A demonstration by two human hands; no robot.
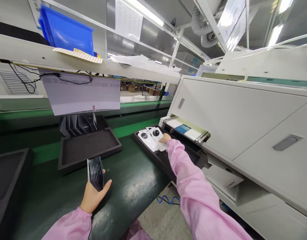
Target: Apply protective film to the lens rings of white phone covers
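Observation:
My left hand [94, 195] is wrapped around a stack of several thin, dark, glossy panels [95, 173], held upright on edge above the green table. The thumb stands out to the right of the stack. My right hand [165, 138] reaches over a black tray [165, 163], fingers closed at the right edge of a white phone back cover [157, 133] with a round black camera ring. Beside it another white phone back cover [146, 138] lies in the same tray, partly overlapped. My fingertips are small in view, and the grip's underside is hidden.
A shallow black tray [90, 145] sits ahead, with a row of upright dark panels [78, 125] behind it. Another black tray [8, 180] is at left. On the right stands a white machine [225, 113]; a blue panel [183, 128] lies on its conveyor [196, 135].

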